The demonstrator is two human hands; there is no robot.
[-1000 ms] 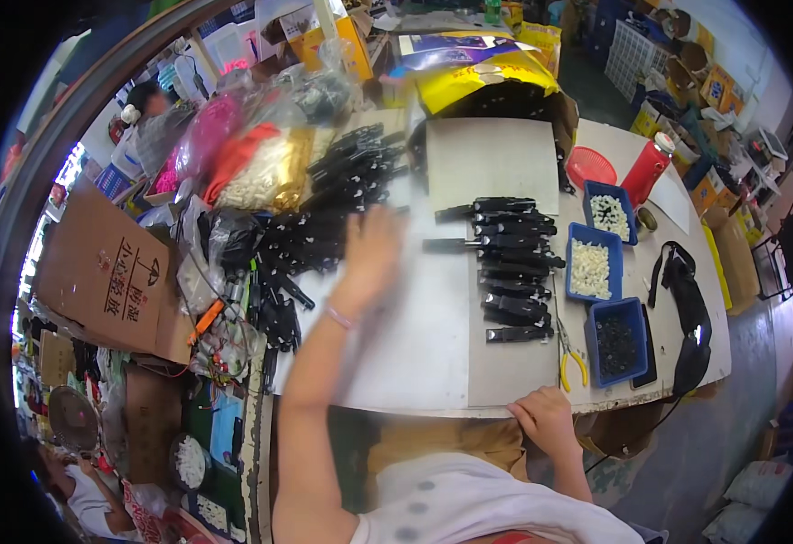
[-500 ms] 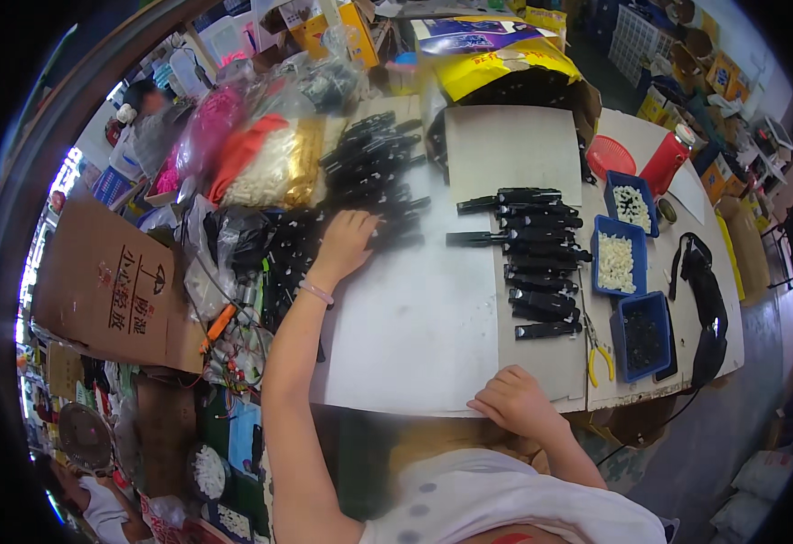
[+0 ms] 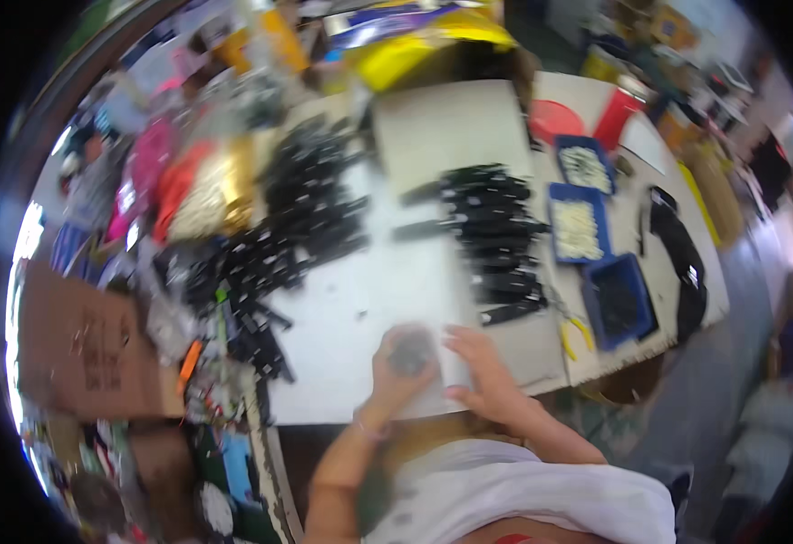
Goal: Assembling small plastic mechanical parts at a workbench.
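Near the front edge of the white work surface [image 3: 342, 363], my left hand [image 3: 389, 385] curls round a small dark blurred object [image 3: 410, 352]; motion hides its kind. Just to its right, my right hand [image 3: 489, 381] has its thumb and fingers apart and holds nothing I can see. A neat stack of black narrow pieces [image 3: 494, 236] with small pale spots lies beyond my right hand. On the left, a large loose heap of similar black pieces [image 3: 310, 195] spreads down toward the table's near left.
At the right stand blue trays of white bits, one tray [image 3: 582, 227] among them, and a blue tray of dark bits [image 3: 616, 304]. Yellow-handled pliers [image 3: 578, 337], a red bottle [image 3: 616, 118] and a black pouch-like item [image 3: 682, 258] lie around them. A cardboard box [image 3: 88, 349] is at left.
My left hand has come from the black heap to the near middle, now with a dark object. My right hand has opened and moved up beside it. The whole view has shifted and blurred.
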